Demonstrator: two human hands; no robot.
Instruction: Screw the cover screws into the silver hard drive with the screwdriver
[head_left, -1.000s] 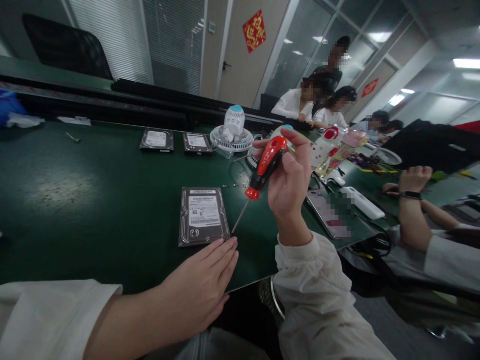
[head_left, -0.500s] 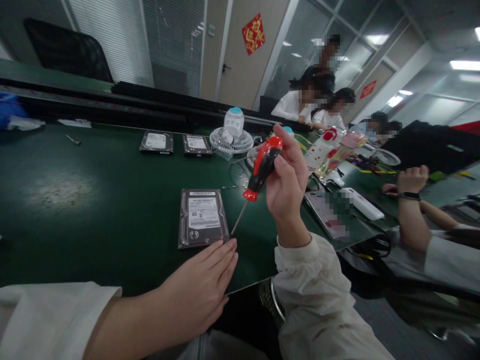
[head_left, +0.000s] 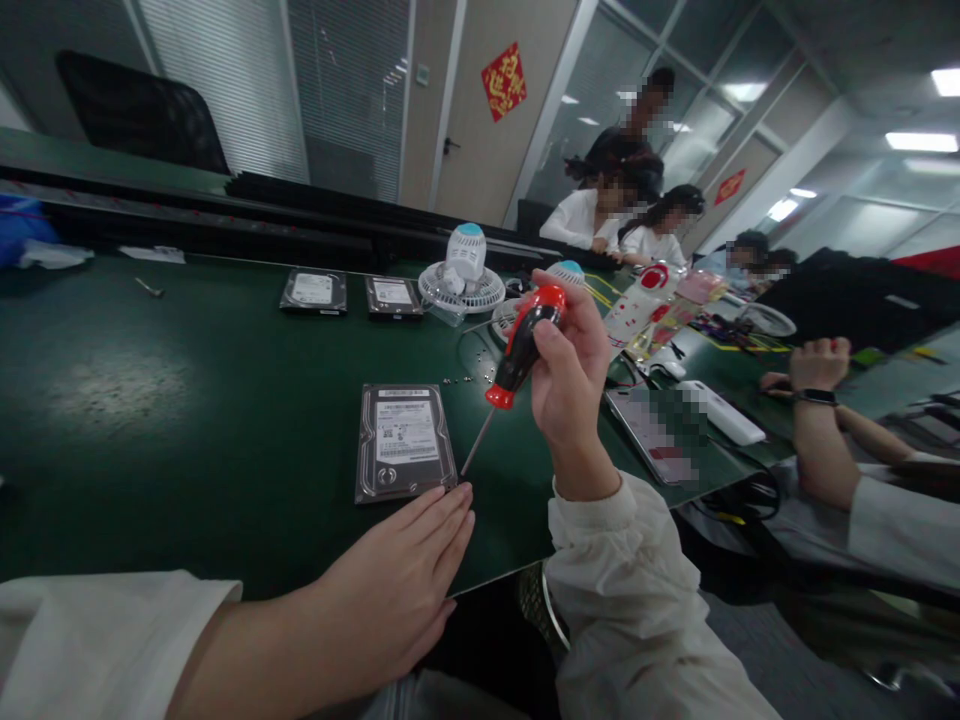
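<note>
A hard drive (head_left: 405,430) with a white label lies flat on the green table. My left hand (head_left: 397,570) reaches over the table's front edge, its fingers stretched out side by side and their tips at the drive's near right corner. My right hand (head_left: 574,390) is closed round the red and black handle of a screwdriver (head_left: 517,350). Its thin shaft slants down to the left, with the tip at that same corner, close to my left fingertips. Whether the tip sits in a screw is too small to tell.
Several small screws (head_left: 469,379) lie beyond the drive. Farther back are two more hard drives (head_left: 313,291) (head_left: 394,297) and a white fan (head_left: 463,275). To the right lie a phone (head_left: 652,440) and a white power bank (head_left: 721,412). Another person's arm (head_left: 821,430) rests at the far right.
The screwdriver and my right hand have dipped slightly, the tip staying at the drive's corner. My left hand has hardly moved. The whole view has shifted a little.
</note>
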